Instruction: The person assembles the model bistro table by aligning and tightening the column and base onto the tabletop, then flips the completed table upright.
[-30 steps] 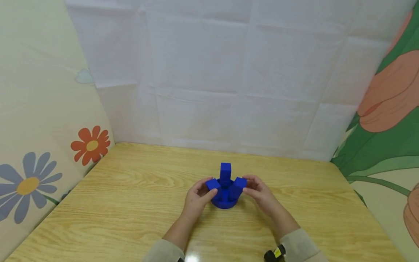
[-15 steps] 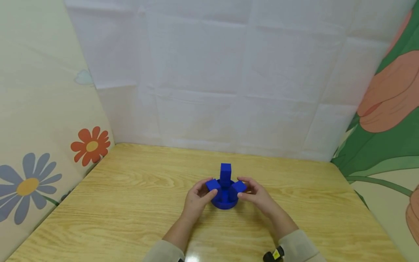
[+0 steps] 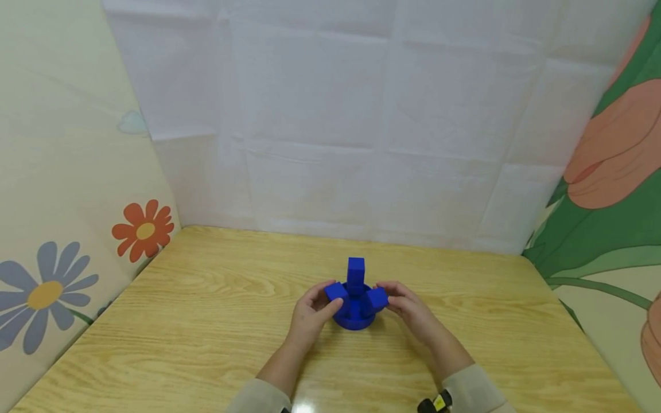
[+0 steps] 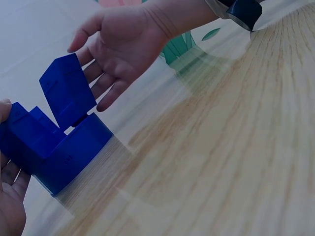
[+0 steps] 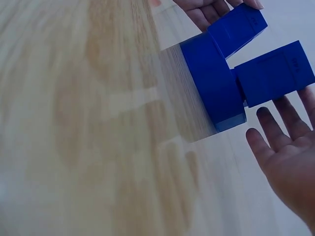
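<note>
A blue round base (image 3: 354, 323) stands on the table, bearing three blue blocks. The rear block (image 3: 356, 272) rises upright. My left hand (image 3: 306, 316) pinches the left block (image 3: 337, 291), its thumb on the near side and fingers behind. On the other side, the right block (image 3: 376, 299) leans outward over the rim; in the left wrist view this block (image 4: 68, 91) shows a gap beneath part of it. My right hand (image 3: 413, 310) is beside it. In the right wrist view, the extended fingers (image 5: 290, 120) meet the block's outer side; the thumb is hidden there.
The wood-grain table (image 3: 206, 321) extends all around the base. A white cloth (image 3: 320, 126) hangs behind its back edge. Flower-printed cloth flanks it at left (image 3: 62, 172) and right (image 3: 609, 229). A black wrist camera (image 3: 434, 402) sits by the right cuff.
My right hand closed thumb and fingers about the right block, then drew its thumb back to the right. That block has turned and tipped outward and lower. The left hand has not moved.
</note>
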`<state>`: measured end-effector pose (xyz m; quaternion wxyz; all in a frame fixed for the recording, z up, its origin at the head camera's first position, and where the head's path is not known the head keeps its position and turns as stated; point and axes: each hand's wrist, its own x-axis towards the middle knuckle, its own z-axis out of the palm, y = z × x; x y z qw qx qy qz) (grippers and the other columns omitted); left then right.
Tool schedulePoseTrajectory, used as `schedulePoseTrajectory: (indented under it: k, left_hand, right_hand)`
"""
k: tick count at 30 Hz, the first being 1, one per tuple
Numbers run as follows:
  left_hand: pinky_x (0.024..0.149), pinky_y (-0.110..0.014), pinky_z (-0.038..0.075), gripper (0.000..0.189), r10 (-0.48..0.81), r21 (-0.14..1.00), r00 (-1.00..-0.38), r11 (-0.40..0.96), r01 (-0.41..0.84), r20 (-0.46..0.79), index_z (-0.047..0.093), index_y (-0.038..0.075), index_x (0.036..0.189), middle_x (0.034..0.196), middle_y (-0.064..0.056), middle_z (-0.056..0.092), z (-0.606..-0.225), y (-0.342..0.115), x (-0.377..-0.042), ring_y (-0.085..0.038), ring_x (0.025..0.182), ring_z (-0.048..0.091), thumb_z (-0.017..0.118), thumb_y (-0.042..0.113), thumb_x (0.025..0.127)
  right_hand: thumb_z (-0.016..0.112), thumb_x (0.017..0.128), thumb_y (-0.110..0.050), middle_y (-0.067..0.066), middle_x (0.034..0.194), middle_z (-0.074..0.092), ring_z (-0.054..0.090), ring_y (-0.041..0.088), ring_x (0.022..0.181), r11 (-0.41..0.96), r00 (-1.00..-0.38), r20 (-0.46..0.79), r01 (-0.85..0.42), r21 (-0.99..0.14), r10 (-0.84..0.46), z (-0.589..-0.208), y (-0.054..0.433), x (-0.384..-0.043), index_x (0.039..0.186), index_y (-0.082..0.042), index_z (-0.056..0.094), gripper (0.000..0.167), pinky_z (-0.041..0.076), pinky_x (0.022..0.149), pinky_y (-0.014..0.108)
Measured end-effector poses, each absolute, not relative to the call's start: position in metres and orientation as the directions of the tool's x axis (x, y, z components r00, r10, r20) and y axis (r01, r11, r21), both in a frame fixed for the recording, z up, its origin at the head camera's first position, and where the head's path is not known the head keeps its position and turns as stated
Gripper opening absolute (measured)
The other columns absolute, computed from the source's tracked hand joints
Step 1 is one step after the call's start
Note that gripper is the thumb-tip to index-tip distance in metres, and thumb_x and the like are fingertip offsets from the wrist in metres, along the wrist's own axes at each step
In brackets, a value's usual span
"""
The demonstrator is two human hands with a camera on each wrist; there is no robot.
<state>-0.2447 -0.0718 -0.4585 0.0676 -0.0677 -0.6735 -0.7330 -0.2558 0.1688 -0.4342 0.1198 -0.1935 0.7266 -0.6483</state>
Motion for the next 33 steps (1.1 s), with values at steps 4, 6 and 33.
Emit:
schedulePoseTrajectory:
  k: [4,6,33]
  left_hand:
    - [0.089,-0.014,0.049,0.043,-0.009,0.979,-0.982,-0.076,0.189,0.189,0.060,-0.002,0.128,0.125,-0.022,0.063,-0.458,-0.072,-0.244,-0.003,0.101,0.061,0.071,0.003,0.086]
    - [0.090,-0.015,0.049,0.043,-0.008,0.979,-0.982,-0.066,0.191,0.190,0.060,-0.001,0.128,0.125,-0.021,0.063,-0.458,-0.072,-0.243,-0.007,0.104,0.061,0.071,0.004,0.087]
    - [0.091,-0.017,0.049,0.043,0.002,0.978,-0.980,-0.055,0.200,0.200,0.061,0.002,0.128,0.123,-0.020,0.064,-0.459,-0.072,-0.244,-0.016,0.109,0.062,0.072,0.008,0.087]
  right_hand:
    - [0.050,0.099,-0.017,-0.006,0.126,0.057,0.052,0.002,0.114,0.099,-0.898,0.075,-0.130,-0.987,-0.434,-0.434,0.170,-0.256,0.141,0.011,0.037,0.052,0.039,0.102,0.023]
    - [0.054,0.098,-0.014,0.003,0.125,0.058,0.052,0.006,0.113,0.125,-0.904,0.091,-0.156,-0.980,-0.418,-0.434,0.169,-0.253,0.138,0.011,0.041,0.049,0.041,0.100,0.023]
    - [0.067,0.092,-0.020,0.020,0.133,0.056,0.051,0.031,0.125,0.252,-0.931,0.093,-0.191,-0.949,-0.354,-0.428,0.139,-0.258,0.136,-0.002,0.050,0.050,0.037,0.111,0.052]
